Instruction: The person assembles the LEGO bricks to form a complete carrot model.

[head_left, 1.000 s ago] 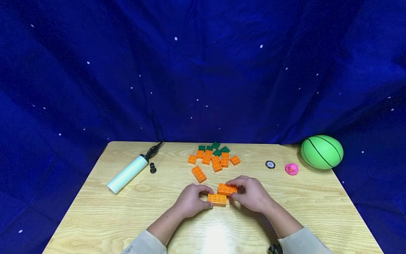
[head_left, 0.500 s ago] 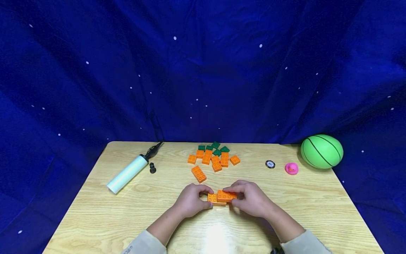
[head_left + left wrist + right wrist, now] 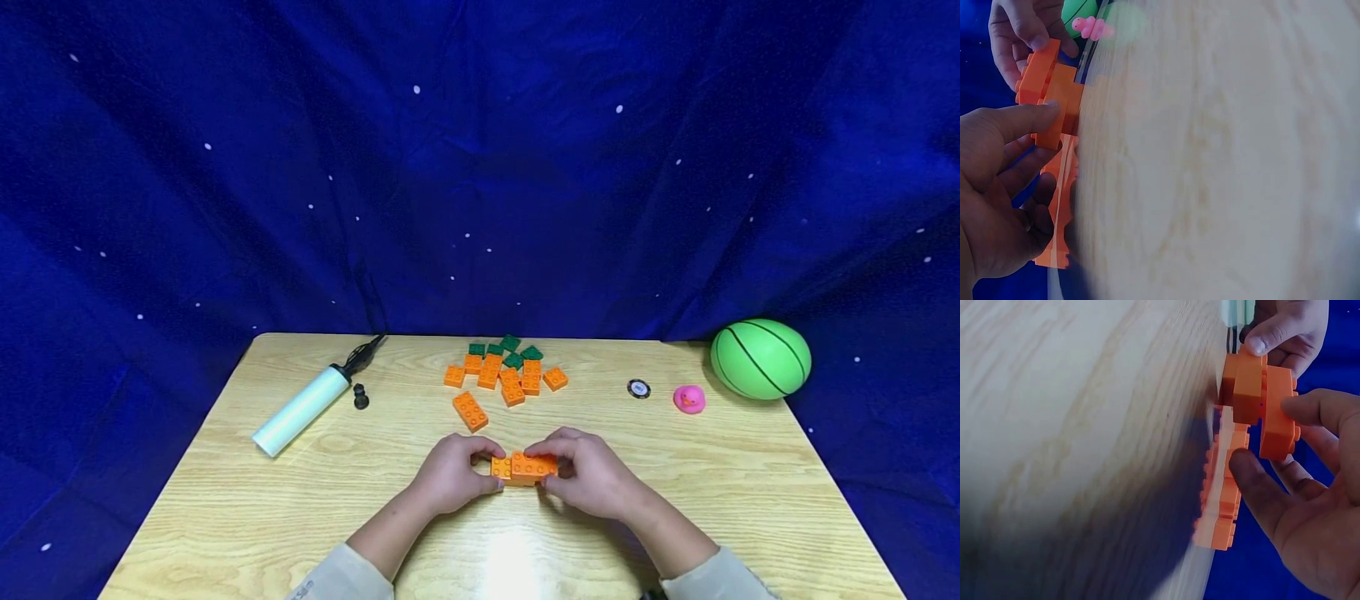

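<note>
Near the front middle of the table, my left hand [image 3: 450, 475] pinches the left end of an orange toy building brick [image 3: 501, 468] between thumb and fingers. Over that brick's right part lies a second orange brick [image 3: 529, 467], shifted so that it juts out to the right. My right hand [image 3: 592, 471] holds this upper brick by its long sides. From the right wrist view, the underside of the upper brick [image 3: 1277, 412] is right at the studs of the lower brick [image 3: 1249, 387]. The left wrist view shows my left thumb [image 3: 1032, 119] across the lower brick's side.
Behind my hands lies one loose orange brick [image 3: 470, 412]. Farther back is a cluster of orange bricks [image 3: 512, 387] and green bricks [image 3: 513, 361]. A hand pump [image 3: 303, 410] and black chess pawn [image 3: 361, 397] are left; a poker chip [image 3: 639, 388], pink duck [image 3: 689, 399] and green ball [image 3: 761, 359] right.
My right hand has brought its brick toward the front, from behind the left hand's brick to on top of its right part. My left hand has stayed in place.
</note>
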A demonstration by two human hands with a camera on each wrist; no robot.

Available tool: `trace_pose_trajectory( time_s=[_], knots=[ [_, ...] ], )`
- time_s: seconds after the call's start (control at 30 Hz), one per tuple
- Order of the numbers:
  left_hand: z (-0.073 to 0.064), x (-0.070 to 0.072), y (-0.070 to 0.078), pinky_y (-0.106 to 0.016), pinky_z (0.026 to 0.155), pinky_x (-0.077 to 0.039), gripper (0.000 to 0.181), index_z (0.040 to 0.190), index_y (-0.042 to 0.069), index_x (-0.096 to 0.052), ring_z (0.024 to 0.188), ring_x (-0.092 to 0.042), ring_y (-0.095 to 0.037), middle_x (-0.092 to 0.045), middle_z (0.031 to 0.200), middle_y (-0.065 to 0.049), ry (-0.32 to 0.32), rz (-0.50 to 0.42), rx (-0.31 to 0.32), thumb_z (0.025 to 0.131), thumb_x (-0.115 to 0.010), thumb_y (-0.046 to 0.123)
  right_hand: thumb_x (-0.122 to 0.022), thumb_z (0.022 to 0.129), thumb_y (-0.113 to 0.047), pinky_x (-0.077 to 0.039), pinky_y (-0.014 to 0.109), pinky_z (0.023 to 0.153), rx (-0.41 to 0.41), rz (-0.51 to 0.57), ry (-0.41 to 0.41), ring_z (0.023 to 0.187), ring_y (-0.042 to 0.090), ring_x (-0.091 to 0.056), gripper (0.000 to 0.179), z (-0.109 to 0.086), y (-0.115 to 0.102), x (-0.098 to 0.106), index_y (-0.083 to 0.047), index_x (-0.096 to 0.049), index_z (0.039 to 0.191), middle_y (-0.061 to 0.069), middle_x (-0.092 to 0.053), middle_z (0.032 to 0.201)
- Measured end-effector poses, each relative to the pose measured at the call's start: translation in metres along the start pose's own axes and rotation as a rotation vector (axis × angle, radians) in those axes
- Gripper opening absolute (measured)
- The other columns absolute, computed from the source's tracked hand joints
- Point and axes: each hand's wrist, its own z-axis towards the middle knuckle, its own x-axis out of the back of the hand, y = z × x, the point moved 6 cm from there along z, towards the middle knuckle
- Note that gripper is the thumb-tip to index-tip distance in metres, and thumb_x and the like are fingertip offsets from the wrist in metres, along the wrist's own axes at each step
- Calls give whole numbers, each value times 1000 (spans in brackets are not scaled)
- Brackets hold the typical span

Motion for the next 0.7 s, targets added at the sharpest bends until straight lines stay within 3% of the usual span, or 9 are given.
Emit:
trace_pose_trajectory(
  time_s=[0.33, 0.7],
  knots=[
    [0, 0, 0, -36, 88, -47, 30, 107, 26, -78, 96, -57, -11, -70, 103, 16, 2, -6, 9, 80, -91, 27, -81, 85, -6, -55, 29, 73, -19, 20, 3, 88, 10, -60, 36, 0, 3, 0, -17, -78, 119, -6, -67, 109],
    [1, -1, -2, -35, 88, -46, 31, 107, 27, -78, 96, -56, -10, -70, 101, 18, 1, -35, 22, 79, -91, 27, -82, 85, -5, -52, 26, 73, 14, -38, -11, 87, 8, -58, 34, 2, 0, -1, -14, -78, 117, -7, -67, 108]
  ],
)
